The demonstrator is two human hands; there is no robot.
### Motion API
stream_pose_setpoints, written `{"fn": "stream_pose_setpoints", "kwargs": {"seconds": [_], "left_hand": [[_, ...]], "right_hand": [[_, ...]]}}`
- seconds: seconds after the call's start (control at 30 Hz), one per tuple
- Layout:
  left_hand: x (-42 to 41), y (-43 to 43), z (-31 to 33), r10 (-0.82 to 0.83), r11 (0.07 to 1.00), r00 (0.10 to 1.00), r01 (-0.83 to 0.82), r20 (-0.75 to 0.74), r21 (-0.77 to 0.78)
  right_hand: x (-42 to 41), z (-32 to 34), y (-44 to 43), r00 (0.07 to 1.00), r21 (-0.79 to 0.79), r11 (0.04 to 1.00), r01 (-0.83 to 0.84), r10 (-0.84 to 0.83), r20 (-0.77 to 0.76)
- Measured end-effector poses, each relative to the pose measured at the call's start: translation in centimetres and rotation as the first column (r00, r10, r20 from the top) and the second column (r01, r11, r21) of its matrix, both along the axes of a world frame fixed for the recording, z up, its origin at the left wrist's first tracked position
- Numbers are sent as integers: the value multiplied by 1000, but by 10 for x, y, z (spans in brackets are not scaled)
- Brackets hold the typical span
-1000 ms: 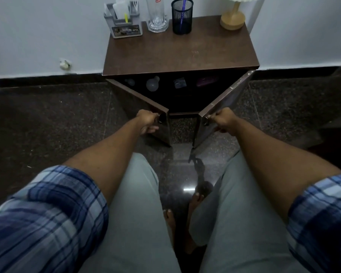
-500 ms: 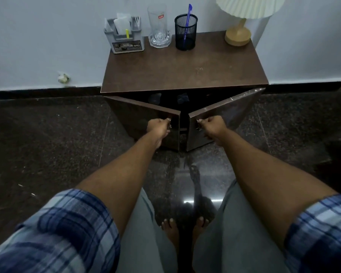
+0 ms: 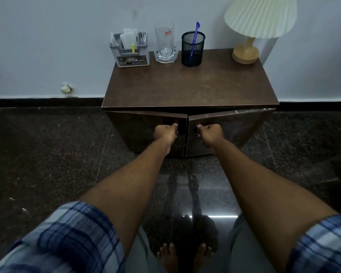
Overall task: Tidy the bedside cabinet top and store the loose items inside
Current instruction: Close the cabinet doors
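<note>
Left hand [image 3: 165, 133] & right hand [image 3: 212, 133] each clenched on a door handle, doors [image 3: 220, 133] nearly shut. Risk: fingertips pinched at the centre gap if pushed fast, or a slam rattling the glass [image 3: 165, 43] up top.

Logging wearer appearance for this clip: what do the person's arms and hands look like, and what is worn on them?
Both forearms are bare, as are the left hand and right hand: no gloves, watch or rings show. Short blue-and-white plaid sleeves end above the elbows.

Dim, flat indoor light with a cool blue cast. Polished dark floor [image 3: 47, 164] carries a white glare streak toward 6 o'clock, between the knees, plus faint arm reflections. Cabinet [image 3: 189, 87] front in deep shadow. Wide-angle bowing bends the skirting at 9 and 3 o'clock. Plaid sleeves [image 3: 71, 239] at 7 and 5 o'clock smeared, soft. Centre reasonably sharp, grainy
</note>
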State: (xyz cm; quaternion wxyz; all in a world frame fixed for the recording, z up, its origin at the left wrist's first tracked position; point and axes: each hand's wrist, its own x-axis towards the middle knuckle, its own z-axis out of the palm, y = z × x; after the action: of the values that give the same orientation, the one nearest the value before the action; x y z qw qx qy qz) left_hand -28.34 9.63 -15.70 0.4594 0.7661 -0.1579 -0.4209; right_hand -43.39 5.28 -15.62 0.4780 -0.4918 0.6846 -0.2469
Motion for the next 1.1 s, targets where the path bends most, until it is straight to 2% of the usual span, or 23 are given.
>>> {"fn": "stream_pose_setpoints", "kwargs": {"seconds": [0.83, 1.0, 1.1], "left_hand": [[15, -26, 13, -27, 998, 999, 25, 40, 52], [12, -15, 13, -113, 993, 990, 109, 79, 54], [13, -6, 17, -208, 978, 973, 204, 104, 50]], "right_hand": [[19, 0, -29, 995, -12, 995, 94, -95, -38], [16, 11, -28, 995, 6, 1000, 26, -26, -98], [14, 21, -20, 985, 7, 995, -98, 98, -141]]}}
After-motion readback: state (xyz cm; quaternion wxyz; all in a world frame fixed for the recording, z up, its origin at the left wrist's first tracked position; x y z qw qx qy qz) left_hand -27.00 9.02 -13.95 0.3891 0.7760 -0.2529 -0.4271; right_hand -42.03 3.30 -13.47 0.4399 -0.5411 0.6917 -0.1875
